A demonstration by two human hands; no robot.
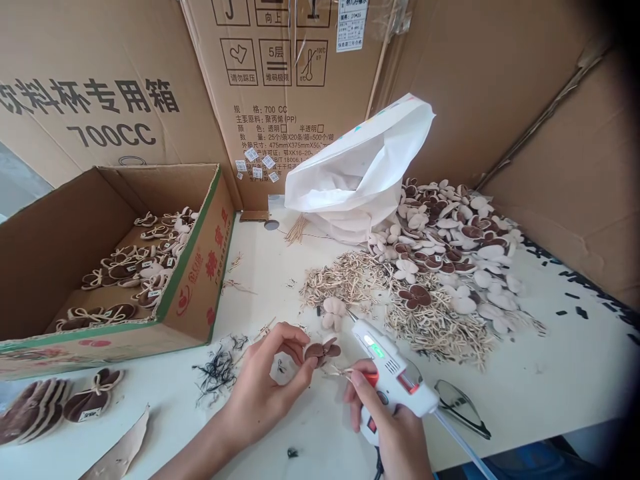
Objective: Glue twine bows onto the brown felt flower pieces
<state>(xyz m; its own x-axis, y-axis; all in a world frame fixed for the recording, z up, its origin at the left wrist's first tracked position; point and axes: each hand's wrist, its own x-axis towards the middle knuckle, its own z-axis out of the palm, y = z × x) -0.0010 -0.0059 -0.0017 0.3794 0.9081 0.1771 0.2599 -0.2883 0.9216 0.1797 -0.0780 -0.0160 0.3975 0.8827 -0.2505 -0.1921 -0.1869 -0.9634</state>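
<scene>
My left hand (pixel 273 387) pinches a small brown and cream fabric flower piece (pixel 323 349) between thumb and fingers, just above the white table (pixel 550 373). My right hand (pixel 395 427) grips a white hot glue gun (pixel 393 370) with a lit green light, its nozzle pointing up and left toward a cream flower piece (pixel 334 311) lying on the table. A small straw bow (pixel 340 372) sits by my right fingers, between the two hands.
A heap of brown and cream flower pieces (pixel 445 240) and a spread of straw bows (pixel 400 293) lie right of centre, beside a white bag (pixel 360 173). An open cardboard box (pixel 195 287) with finished pieces stands left. Black thread scraps (pixel 217 370) lie near my left wrist.
</scene>
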